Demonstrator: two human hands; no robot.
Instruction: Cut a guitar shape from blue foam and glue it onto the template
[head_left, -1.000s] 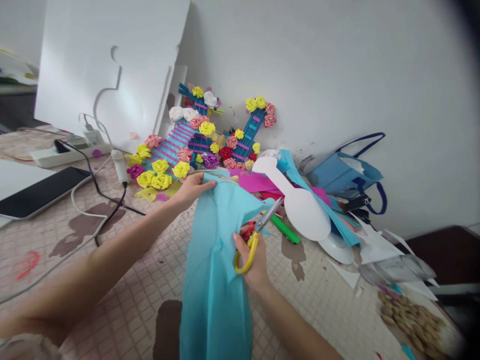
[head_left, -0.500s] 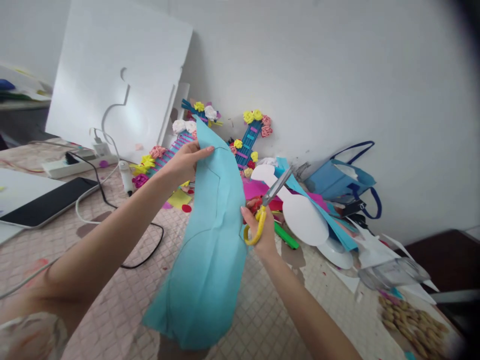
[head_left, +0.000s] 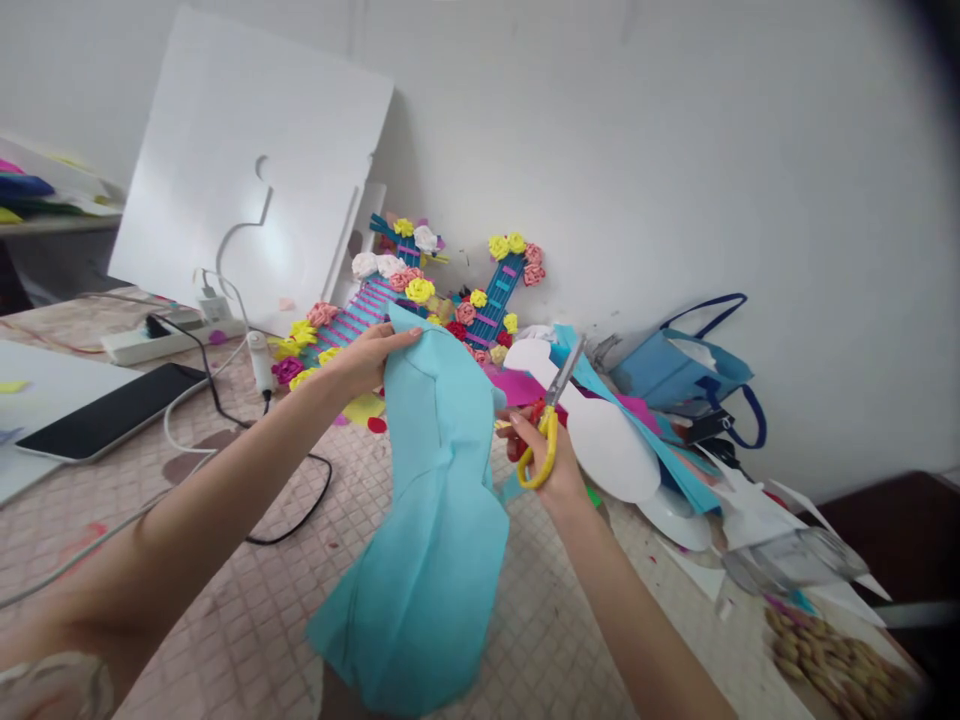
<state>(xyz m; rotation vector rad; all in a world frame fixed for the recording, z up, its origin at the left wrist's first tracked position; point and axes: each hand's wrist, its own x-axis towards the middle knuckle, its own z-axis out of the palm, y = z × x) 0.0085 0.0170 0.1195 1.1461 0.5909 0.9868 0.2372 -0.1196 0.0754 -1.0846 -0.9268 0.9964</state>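
Note:
My left hand (head_left: 373,360) pinches the top edge of a long light-blue sheet (head_left: 442,520), which looks like paper, with thumb on the near side. Pencil-like curved lines run down the sheet, and its lower part bends toward me above the table. In my right hand (head_left: 551,460) are scissors (head_left: 551,420) with yellow and red handles, blades pointing up and away, apart from the sheet. A small blue strip shows between the sheet's right edge and that hand. Whether it is joined to the sheet I cannot tell.
Behind stands a flower-covered blue decoration (head_left: 499,300) against the wall. A glue gun (head_left: 261,365), power strip (head_left: 172,340) and black-screened device (head_left: 112,410) lie left. White ovals (head_left: 615,450), a blue bag (head_left: 679,365), a clear container (head_left: 795,560) and peanuts (head_left: 832,655) are right.
The sheet's top and my left hand have come lower, and the sheet has creased in the middle. My right hand with the scissors has shifted right, away from the sheet's edge.

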